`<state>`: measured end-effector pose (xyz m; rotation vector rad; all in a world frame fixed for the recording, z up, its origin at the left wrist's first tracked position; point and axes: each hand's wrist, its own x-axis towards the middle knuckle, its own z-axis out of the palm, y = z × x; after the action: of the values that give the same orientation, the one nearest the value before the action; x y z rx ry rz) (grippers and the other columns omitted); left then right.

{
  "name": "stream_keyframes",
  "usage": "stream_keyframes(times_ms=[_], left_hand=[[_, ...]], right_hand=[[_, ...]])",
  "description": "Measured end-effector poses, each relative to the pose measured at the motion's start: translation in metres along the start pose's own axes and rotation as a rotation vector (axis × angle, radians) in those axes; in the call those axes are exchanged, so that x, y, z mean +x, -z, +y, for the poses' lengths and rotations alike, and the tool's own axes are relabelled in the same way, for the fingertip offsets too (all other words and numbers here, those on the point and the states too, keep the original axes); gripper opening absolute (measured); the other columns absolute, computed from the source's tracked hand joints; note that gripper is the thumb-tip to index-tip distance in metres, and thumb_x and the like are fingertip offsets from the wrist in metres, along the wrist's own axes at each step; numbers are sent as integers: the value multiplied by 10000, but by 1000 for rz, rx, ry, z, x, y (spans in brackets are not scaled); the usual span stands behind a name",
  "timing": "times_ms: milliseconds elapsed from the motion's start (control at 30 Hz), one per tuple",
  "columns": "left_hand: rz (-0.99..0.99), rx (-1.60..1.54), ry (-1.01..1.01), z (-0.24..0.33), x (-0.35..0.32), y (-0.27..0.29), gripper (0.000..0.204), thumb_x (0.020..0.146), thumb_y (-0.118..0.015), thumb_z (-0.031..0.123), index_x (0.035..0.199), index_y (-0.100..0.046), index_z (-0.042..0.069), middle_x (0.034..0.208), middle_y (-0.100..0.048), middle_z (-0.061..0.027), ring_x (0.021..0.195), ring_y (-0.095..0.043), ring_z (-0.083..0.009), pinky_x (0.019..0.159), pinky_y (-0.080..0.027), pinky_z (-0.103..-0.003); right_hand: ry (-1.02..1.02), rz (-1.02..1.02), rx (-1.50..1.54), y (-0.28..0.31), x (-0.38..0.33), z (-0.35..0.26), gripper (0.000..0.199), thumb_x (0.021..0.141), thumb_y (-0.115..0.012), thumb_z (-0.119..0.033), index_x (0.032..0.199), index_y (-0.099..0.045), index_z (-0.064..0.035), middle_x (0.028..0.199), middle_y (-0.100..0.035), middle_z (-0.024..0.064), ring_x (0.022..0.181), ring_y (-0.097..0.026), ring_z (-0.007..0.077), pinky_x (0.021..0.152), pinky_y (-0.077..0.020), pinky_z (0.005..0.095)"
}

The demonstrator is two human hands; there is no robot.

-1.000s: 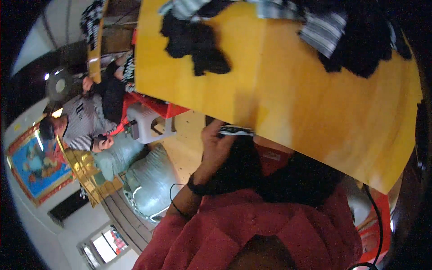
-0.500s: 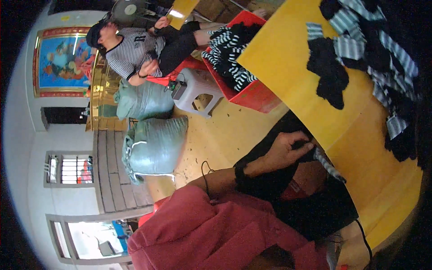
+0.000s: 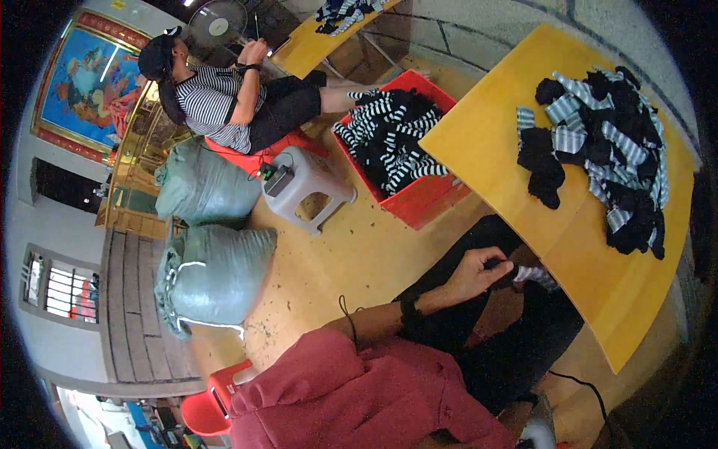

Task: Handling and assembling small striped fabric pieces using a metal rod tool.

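My left hand (image 3: pixel 477 275), with a black band at the wrist, is closed, thumb against fingers. It grips a sock (image 3: pixel 535 277) whose black part is bunched at the fingertips. The sock's grey-and-white striped part hangs out toward the table edge. This hand is over my dark-trousered lap, beside the yellow table (image 3: pixel 501 179). A heap of black and grey-striped socks (image 3: pixel 632 150) covers part of the tabletop. My right hand does not show; the red shirt (image 3: pixel 359 389) fills the lower part of the view.
A red crate (image 3: pixel 426 206) of black-and-white striped socks stands beside the table. Nearby are a grey plastic stool (image 3: pixel 303 191), stuffed green sacks (image 3: pixel 221 277) and a red chair (image 3: pixel 202 411). A seated co-worker (image 3: pixel 217 105) holds something thin near a fan (image 3: pixel 217 28).
The view has shifted, showing more of the table and a second yellow table. The striped part of the sock hangs differently from my left hand. The co-worker's hands have come together.
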<state>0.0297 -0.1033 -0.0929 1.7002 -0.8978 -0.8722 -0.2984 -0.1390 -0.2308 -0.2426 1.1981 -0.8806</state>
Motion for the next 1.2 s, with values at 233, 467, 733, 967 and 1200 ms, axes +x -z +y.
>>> stream_keyframes(times_ms=[233,467,733,967,1200], left_hand=[[-6,-140,-380,14,-26,-5,211,865,-595,234,876,-597,23,695,-533,8,602,-485,-44,422,-405,-223],[-71,-198,-163,30,-54,10,247,861,-598,263,890,-593,18,693,-519,18,584,-469,-50,421,-405,-222],[-85,-158,-68,44,-69,22,209,833,-636,226,882,-635,23,800,-620,-16,806,-540,-77,738,-444,-255],[-21,-180,-85,66,-82,36,181,837,-625,180,859,-631,1,740,-589,13,709,-515,-53,624,-430,-211],[-99,-253,-24,75,-85,28,147,848,-617,152,848,-625,5,759,-574,28,707,-497,-40,624,-413,-196]], right_hand=[[200,-18,-183,-74,-77,-40,311,934,-420,-198,1179,-453,-9,1057,-522,78,934,-488,193,852,-390,264],[424,167,-480,-135,-144,-61,260,924,-480,-259,1026,-461,-20,777,-515,43,668,-470,107,574,-378,200],[82,-511,187,-104,-154,-46,205,918,-488,-300,868,-498,-102,761,-512,2,601,-436,81,518,-359,202],[353,-106,151,-181,-224,-35,192,897,-529,-267,874,-486,-81,673,-518,37,534,-486,129,437,-375,233],[1085,-267,-737,-222,-172,-86,169,847,-567,-80,987,-556,14,715,-556,95,588,-535,168,528,-417,273]])
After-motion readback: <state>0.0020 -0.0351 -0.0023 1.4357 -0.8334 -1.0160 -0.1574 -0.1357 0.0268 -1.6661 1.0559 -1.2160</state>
